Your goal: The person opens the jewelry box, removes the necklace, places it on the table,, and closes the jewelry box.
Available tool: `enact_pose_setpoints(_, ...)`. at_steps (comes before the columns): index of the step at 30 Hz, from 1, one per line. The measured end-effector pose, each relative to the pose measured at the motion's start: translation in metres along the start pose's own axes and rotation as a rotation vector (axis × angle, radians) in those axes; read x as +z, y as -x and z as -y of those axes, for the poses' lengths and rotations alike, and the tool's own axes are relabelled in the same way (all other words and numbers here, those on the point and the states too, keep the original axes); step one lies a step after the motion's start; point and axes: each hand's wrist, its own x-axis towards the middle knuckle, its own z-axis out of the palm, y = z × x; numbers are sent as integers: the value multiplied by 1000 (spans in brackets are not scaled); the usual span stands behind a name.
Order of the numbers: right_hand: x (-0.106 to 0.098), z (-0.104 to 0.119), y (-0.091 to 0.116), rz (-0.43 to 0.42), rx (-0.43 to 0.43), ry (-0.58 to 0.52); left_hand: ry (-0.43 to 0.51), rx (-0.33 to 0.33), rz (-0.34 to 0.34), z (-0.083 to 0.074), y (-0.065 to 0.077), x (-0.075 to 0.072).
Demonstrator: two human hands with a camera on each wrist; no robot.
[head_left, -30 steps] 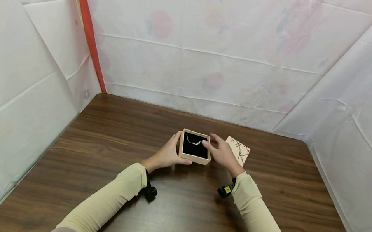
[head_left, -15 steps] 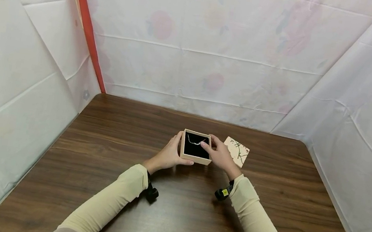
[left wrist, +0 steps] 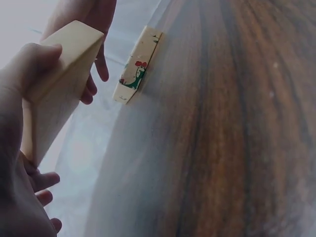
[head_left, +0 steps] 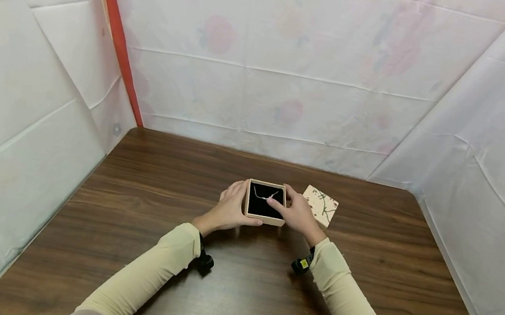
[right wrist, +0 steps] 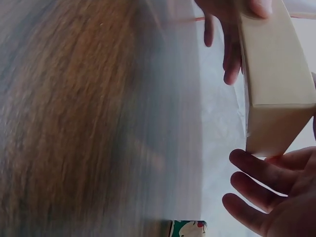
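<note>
A small square cream gift box stands open at the top in the head view, raised off the table. Black padding fills it, and a thin silver chain with small ornaments lies across. My left hand grips the box's left side, thumb along the near wall. From the right, my right hand reaches round the side, with its thumb over the rim and the tip at the chain. In the right wrist view its fingers lie under the box corner, others spread loosely.
Beside my right hand, a cream lid with a printed branch and flowers lies on the brown wooden table. White patterned sheets wall the table at the back and both sides.
My right thumb has slid left and slightly nearer along the chain, whose right end now shows. The box has shifted slightly toward me. My left hand keeps its grip.
</note>
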Motion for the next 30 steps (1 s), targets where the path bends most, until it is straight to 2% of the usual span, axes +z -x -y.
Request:
enact_pose_setpoints(4,3,0,-1,-25,-29,59,-59,7,2,1,-1,-1)
enact_pose_setpoints(12,12,-4,0,-4,17,148,-185,-14,64,5,-1,-1)
enact_pose_setpoints(23,22,-7,1,48,31,186,-278,-58,122,11,3,2)
enact_pose_setpoints(30,27,-7,1,66,36,228,-279,-59,129,14,5,4)
